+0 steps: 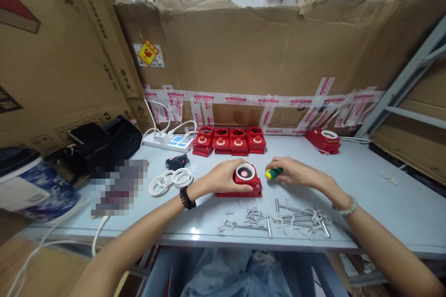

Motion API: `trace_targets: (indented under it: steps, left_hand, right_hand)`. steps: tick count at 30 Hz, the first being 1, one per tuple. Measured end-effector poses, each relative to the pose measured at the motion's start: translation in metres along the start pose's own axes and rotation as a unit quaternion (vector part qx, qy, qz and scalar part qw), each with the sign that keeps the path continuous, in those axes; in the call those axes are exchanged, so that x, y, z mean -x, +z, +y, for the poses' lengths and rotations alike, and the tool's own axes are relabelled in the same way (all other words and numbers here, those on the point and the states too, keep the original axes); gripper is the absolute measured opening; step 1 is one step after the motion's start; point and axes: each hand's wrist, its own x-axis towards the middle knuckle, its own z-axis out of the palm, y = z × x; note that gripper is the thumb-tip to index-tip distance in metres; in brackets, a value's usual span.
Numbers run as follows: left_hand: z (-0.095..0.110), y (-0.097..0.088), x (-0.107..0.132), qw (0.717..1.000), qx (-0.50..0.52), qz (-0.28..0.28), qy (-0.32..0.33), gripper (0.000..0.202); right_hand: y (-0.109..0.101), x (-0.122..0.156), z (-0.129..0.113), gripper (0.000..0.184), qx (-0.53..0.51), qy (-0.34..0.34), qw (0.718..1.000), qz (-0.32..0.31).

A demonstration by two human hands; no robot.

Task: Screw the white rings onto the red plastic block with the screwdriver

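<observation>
My left hand [226,177] grips a red box-shaped device [257,186] on the table, its thumb along the near side. On top of the device a white ring [245,166] surrounds a dark round face. To the right, my right hand [291,171] is closed around a screwdriver [273,173] with a green and yellow handle. The yellow end points at the device but stays apart from it; the screwdriver's shaft cannot be made out. Small metal pins or screws [253,216] lie in front of the device, beside T-shaped metal rods [299,220] with white cords.
Several red devices [238,141] stand in a row at the back, beside a white power strip [167,140]. Another red device [322,141] sits back right. Loose white rings [159,185] and a black item [177,162] lie left. Cardboard [237,51] walls the back.
</observation>
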Motion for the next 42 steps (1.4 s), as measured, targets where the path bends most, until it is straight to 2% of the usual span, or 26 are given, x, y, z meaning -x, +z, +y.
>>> trace_targets:
  steps: [4,8,12,18,28,33,36,42]
  left_hand:
    - [-0.004,0.003,0.002,1.000,0.016,0.009,-0.016,0.061]
    - [-0.006,0.005,0.002,0.999,0.001,0.004,-0.046,0.063]
    - [-0.004,0.005,0.001,0.998,-0.010,0.001,-0.060,0.058]
    - [-0.004,0.007,0.001,0.998,0.006,0.008,-0.054,0.056]
    - [-0.003,0.005,0.002,0.998,0.008,0.009,-0.058,0.053]
    - [-0.005,0.005,0.002,0.999,0.002,0.007,-0.052,0.053]
    - [-0.006,0.006,0.002,0.999,0.000,0.007,-0.051,0.053]
    - [-0.006,0.006,0.002,0.999,0.007,0.014,-0.048,0.053]
  right_hand:
    - [-0.024,0.000,-0.007,0.022,-0.020,0.026,0.986,0.165]
    - [-0.029,-0.014,-0.024,0.032,-0.097,0.025,0.932,0.349]
    - [-0.014,-0.031,-0.039,0.040,-0.217,0.039,0.884,0.411]
    - [-0.004,-0.035,-0.046,0.042,-0.344,0.051,0.830,0.436]
    - [-0.002,-0.035,-0.049,0.041,-0.366,0.058,0.826,0.424]
    - [-0.002,-0.035,-0.050,0.042,-0.353,0.053,0.831,0.426]
    - [-0.003,-0.036,-0.053,0.043,-0.319,0.048,0.846,0.424]
    - [-0.013,-0.041,-0.062,0.042,-0.148,0.069,0.893,0.419]
